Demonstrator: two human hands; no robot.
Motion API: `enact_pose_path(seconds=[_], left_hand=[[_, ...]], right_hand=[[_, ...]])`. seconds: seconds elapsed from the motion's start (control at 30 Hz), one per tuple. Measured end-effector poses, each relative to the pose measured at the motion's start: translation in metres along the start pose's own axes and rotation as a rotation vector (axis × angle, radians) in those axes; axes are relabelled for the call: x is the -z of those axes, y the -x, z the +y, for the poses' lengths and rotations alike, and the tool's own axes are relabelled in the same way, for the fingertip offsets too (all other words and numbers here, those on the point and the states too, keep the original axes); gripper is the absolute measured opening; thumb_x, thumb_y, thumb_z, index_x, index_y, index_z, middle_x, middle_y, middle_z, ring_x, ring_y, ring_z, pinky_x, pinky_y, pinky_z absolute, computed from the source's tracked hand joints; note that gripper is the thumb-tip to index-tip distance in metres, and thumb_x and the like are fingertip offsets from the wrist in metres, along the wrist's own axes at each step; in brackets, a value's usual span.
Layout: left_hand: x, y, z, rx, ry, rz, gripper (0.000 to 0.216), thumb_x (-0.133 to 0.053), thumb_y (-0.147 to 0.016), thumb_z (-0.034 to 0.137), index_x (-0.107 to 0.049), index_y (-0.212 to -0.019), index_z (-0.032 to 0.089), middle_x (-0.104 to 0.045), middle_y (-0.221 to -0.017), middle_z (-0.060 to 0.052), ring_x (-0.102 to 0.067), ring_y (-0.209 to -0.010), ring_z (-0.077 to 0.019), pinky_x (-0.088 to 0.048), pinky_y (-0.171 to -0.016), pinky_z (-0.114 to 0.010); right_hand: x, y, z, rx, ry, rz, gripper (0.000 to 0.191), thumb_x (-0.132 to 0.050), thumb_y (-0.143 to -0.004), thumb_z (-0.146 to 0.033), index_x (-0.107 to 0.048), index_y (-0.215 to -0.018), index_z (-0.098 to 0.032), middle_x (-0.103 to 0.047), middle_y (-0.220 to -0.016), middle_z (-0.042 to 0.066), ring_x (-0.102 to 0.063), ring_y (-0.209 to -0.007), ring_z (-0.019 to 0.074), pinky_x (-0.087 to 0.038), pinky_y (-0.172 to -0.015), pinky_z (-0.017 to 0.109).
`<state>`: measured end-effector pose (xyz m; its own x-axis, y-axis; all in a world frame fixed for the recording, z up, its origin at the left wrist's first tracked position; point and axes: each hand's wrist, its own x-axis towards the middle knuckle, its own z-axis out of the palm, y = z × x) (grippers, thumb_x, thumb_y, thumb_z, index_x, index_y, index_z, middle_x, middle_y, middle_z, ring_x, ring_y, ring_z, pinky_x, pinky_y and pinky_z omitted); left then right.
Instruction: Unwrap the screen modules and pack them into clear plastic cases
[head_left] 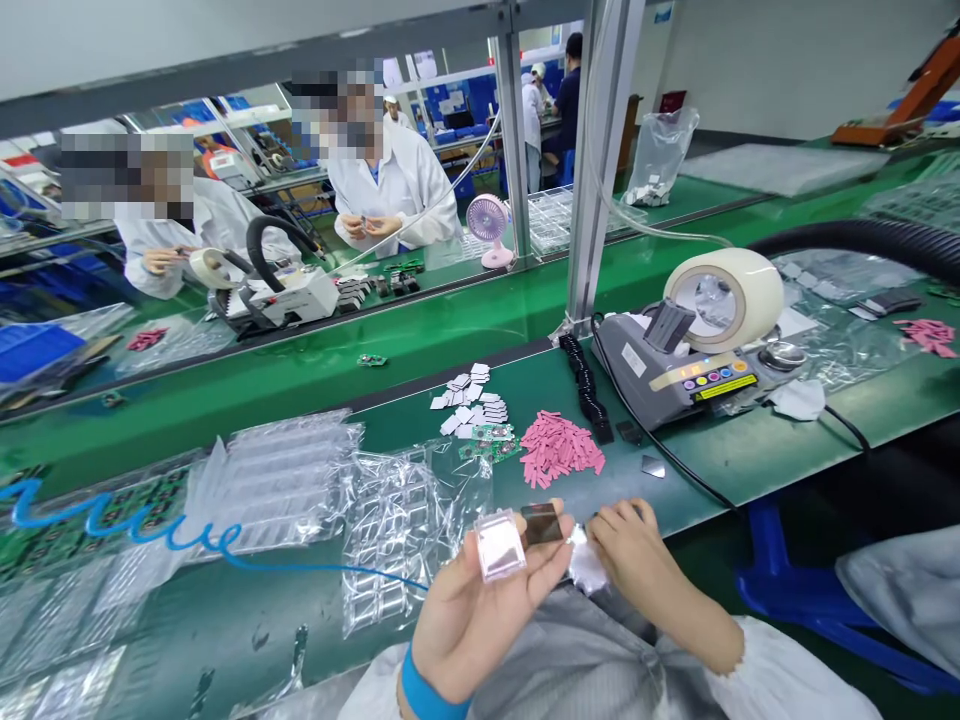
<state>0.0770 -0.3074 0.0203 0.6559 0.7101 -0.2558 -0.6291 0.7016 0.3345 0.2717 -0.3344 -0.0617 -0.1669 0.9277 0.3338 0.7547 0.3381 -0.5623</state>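
Observation:
My left hand (484,605), palm up with a blue strap (426,690) at its wrist, holds a small square part with a clear rim and a whitish face (501,546) between thumb and fingers. A dark, glossy rectangular panel (541,523) rests against the fingers of the same hand. My right hand (637,560) is close beside it, its fingers curled at a crumpled silvery piece of film (588,564). Exactly how the right fingertips grip the film is partly hidden.
Before me lie pink strips (561,447), white square pieces (465,402), green circuit boards (491,442) and clear plastic trays (390,525). A tape dispenser (667,375) stands right, beside a black strip stack (585,388). A blue coiled cord (180,540) crosses left. Co-workers (390,180) sit opposite.

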Motion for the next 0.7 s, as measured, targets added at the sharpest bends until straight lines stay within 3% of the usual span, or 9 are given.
enact_pose_path(seconds=[0.07, 0.17, 0.27, 0.33, 0.47, 0.57, 0.7], left_hand=[[-0.001, 0.001, -0.003, 0.015, -0.009, -0.026, 0.033, -0.069, -0.071, 0.042, -0.072, -0.088, 0.014, -0.064, -0.119, -0.012, -0.055, -0.115, -0.0253, -0.035, -0.103, -0.037], [-0.002, -0.001, -0.009, 0.021, -0.027, -0.054, 0.032, -0.069, -0.072, 0.04, -0.071, -0.087, 0.012, -0.064, -0.117, -0.012, -0.054, -0.116, -0.0267, -0.035, -0.103, -0.037], [-0.005, -0.004, -0.014, 0.03, -0.049, -0.088, 0.029, -0.068, -0.073, 0.038, -0.071, -0.087, 0.013, -0.067, -0.11, -0.012, -0.053, -0.116, -0.0263, -0.036, -0.102, -0.038], [-0.008, -0.005, -0.016, 0.049, -0.063, -0.1, 0.029, -0.069, -0.072, 0.039, -0.071, -0.087, 0.014, -0.068, -0.106, -0.012, -0.053, -0.116, -0.0261, -0.036, -0.101, -0.038], [-0.011, -0.004, -0.02, 0.072, -0.112, -0.104, 0.03, -0.07, -0.07, 0.04, -0.071, -0.087, 0.015, -0.069, -0.104, -0.011, -0.053, -0.116, -0.0266, -0.03, -0.106, -0.041], [-0.005, 0.0, -0.015, 0.069, -0.225, -0.14, 0.031, -0.07, -0.069, 0.043, -0.07, -0.089, 0.019, -0.064, -0.115, -0.011, -0.051, -0.119, -0.0299, -0.027, -0.107, -0.047], [0.007, 0.003, 0.004, -0.163, -0.727, -0.237, 0.035, -0.076, -0.06, 0.045, -0.073, -0.089, 0.026, -0.035, -0.147, -0.004, -0.023, -0.137, -0.033, -0.013, -0.112, -0.049]], right_hand=[[0.005, -0.006, -0.001, -0.018, 0.007, 0.044, 0.023, -0.038, -0.09, -0.015, -0.053, -0.074, -0.018, -0.054, -0.069, 0.002, -0.05, -0.068, 0.0166, -0.041, -0.067, 0.033], [0.037, -0.015, -0.014, 0.011, -0.056, 0.086, 0.012, -0.044, -0.091, -0.026, -0.053, -0.093, -0.018, -0.059, -0.087, 0.005, -0.054, -0.084, 0.0182, -0.043, -0.074, 0.033], [0.065, -0.024, -0.031, 0.11, -0.158, 0.016, 0.028, -0.05, -0.088, -0.041, -0.051, -0.108, -0.021, -0.059, -0.1, 0.006, -0.053, -0.096, 0.0205, -0.042, -0.084, 0.037], [0.07, -0.03, -0.035, 0.124, -0.226, -0.077, 0.037, -0.052, -0.086, -0.048, -0.05, -0.114, -0.024, -0.057, -0.109, 0.007, -0.05, -0.103, 0.0221, -0.04, -0.088, 0.04], [0.064, -0.034, -0.03, 0.061, -0.424, -0.211, 0.03, -0.056, -0.082, -0.05, -0.058, -0.099, -0.025, -0.055, -0.106, 0.006, -0.05, -0.1, 0.0214, -0.041, -0.085, 0.038], [0.063, -0.032, -0.029, -0.077, -0.626, -0.212, 0.03, -0.058, -0.08, -0.052, -0.061, -0.089, -0.023, -0.053, -0.091, 0.004, -0.05, -0.086, 0.0183, -0.042, -0.077, 0.033], [0.06, -0.023, -0.039, -0.381, -1.2, -0.275, 0.041, -0.058, -0.077, -0.06, -0.064, -0.079, -0.019, -0.05, -0.075, 0.001, -0.046, -0.071, 0.0128, -0.04, -0.068, 0.027]])
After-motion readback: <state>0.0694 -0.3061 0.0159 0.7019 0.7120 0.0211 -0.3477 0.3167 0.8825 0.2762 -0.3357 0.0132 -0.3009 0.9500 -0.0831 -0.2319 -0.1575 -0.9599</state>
